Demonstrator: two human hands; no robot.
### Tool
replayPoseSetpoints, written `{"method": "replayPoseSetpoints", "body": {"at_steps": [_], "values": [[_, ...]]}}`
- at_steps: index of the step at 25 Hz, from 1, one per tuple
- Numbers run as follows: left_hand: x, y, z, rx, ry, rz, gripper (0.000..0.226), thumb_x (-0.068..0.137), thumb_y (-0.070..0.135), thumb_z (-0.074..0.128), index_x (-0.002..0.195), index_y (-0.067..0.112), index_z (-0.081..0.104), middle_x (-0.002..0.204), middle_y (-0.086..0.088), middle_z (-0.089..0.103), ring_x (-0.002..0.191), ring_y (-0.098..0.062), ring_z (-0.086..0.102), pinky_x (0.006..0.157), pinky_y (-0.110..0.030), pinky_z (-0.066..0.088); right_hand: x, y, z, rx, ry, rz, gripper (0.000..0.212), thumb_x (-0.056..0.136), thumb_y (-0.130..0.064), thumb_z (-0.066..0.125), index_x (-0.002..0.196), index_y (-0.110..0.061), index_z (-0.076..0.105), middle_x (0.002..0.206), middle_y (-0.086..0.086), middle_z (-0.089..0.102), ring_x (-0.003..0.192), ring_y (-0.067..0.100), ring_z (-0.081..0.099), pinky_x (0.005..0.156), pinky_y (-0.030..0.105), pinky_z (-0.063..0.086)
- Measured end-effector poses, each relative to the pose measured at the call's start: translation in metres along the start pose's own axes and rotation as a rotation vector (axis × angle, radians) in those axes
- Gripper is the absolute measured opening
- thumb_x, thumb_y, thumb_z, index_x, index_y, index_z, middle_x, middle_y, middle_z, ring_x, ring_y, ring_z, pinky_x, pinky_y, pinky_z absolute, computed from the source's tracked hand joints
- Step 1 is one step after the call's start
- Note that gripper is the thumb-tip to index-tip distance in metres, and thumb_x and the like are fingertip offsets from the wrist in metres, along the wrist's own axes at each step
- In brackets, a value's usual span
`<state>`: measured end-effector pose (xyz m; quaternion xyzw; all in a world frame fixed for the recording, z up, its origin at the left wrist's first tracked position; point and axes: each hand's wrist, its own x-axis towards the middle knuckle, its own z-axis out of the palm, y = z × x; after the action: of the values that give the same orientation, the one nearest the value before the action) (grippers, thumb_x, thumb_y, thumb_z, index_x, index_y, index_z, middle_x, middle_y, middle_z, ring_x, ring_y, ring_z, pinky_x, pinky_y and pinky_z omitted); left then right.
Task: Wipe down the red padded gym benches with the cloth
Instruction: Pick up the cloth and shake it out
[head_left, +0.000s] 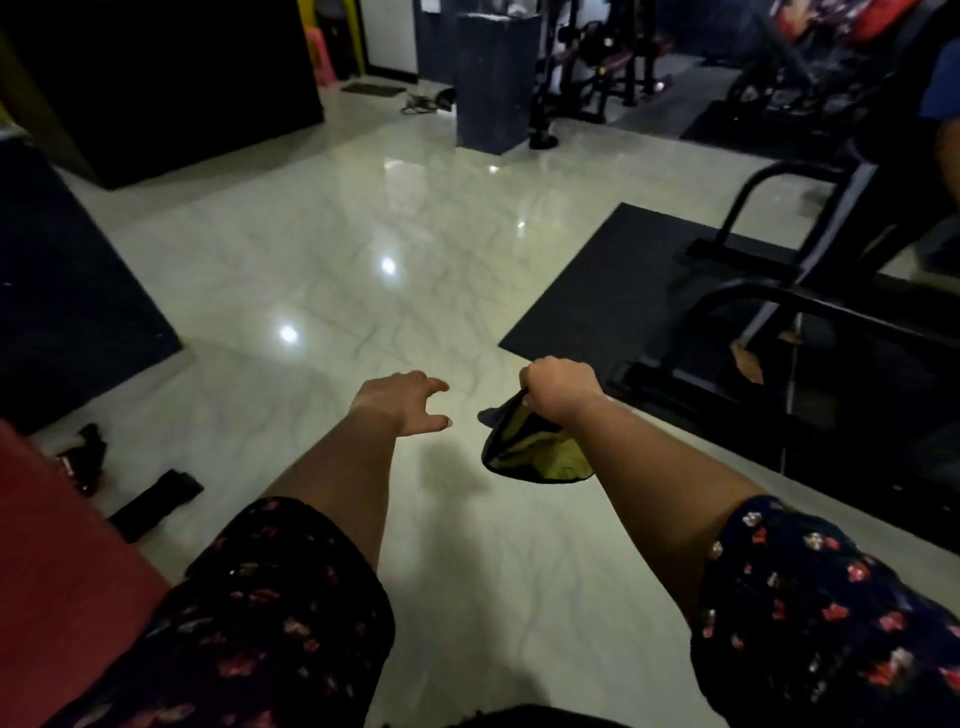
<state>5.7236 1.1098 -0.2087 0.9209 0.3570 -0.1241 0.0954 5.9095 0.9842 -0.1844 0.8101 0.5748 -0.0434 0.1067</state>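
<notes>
Glossy tile, matt rubber, soft cloth

The pale marble-veined tile floor is shining glossily, mirroring ceiling lights; the black rubber floor mat is looking matt, the black-painted metal machine frame faintly sheened, and the limp yellow-and-dark fabric cloth and the red padded bench surface are showing dull.

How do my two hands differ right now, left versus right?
The left hand is empty with fingers spread and loosely extended; the right hand is curled into a fist gripping the cloth, which hangs below it. The left hand reaches toward the right hand and the cloth; the right hand sits nearer the black floor mat. Both are held out over the shiny tile floor, with floral sleeves behind.
</notes>
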Motion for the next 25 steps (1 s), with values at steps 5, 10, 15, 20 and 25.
{"method": "replayPoseSetpoints", "body": {"at_steps": [5, 10, 15, 20, 25], "values": [[0.040, -0.094, -0.010, -0.036, 0.015, -0.118, 0.066, 0.087, 0.063, 0.055, 0.147, 0.041, 0.036, 0.145, 0.009, 0.046, 0.131, -0.016, 0.047, 0.102, -0.039, 0.043, 0.110, -0.052, -0.024, -0.020, 0.044, -0.137, 0.019, 0.097, -0.018, 0.047, 0.108, -0.015, 0.061, 0.110, 0.004, 0.061, 0.099, 0.027, 0.060, 0.067, 0.033, 0.039], [0.086, -0.187, -0.024, -0.039, -0.025, -0.278, 0.067, 0.088, 0.065, 0.054, 0.148, 0.043, 0.033, 0.148, 0.008, 0.042, 0.131, -0.018, 0.047, 0.102, -0.041, 0.045, 0.227, -0.110, -0.058, -0.076, 0.071, -0.288, 0.016, 0.097, -0.017, 0.048, 0.106, -0.012, 0.061, 0.106, 0.004, 0.060, 0.098, 0.026, 0.061, 0.068, 0.033, 0.040], [0.154, -0.278, -0.073, -0.084, 0.036, -0.410, 0.067, 0.090, 0.064, 0.053, 0.149, 0.041, 0.033, 0.148, 0.006, 0.042, 0.131, -0.021, 0.047, 0.101, -0.044, 0.046, 0.372, -0.157, -0.114, -0.106, 0.103, -0.374, 0.015, 0.092, -0.014, 0.051, 0.101, -0.010, 0.063, 0.088, 0.001, 0.055, 0.083, 0.023, 0.059, 0.065, 0.032, 0.042], [0.197, -0.367, -0.135, -0.074, 0.107, -0.554, 0.067, 0.090, 0.065, 0.052, 0.150, 0.041, 0.031, 0.148, 0.007, 0.043, 0.131, -0.020, 0.048, 0.099, -0.046, 0.047, 0.492, -0.209, -0.176, -0.108, 0.218, -0.497, 0.016, 0.090, -0.014, 0.053, 0.100, -0.010, 0.065, 0.093, 0.002, 0.061, 0.087, 0.024, 0.063, 0.066, 0.030, 0.041], [0.210, -0.446, -0.161, -0.039, 0.116, -0.680, 0.064, 0.091, 0.063, 0.052, 0.149, 0.041, 0.034, 0.150, 0.006, 0.042, 0.132, -0.022, 0.046, 0.098, -0.044, 0.046, 0.568, -0.274, -0.223, -0.018, 0.273, -0.607, 0.017, 0.092, -0.023, 0.053, 0.098, -0.009, 0.061, 0.096, 0.004, 0.061, 0.087, 0.025, 0.059, 0.070, 0.031, 0.038]]}}
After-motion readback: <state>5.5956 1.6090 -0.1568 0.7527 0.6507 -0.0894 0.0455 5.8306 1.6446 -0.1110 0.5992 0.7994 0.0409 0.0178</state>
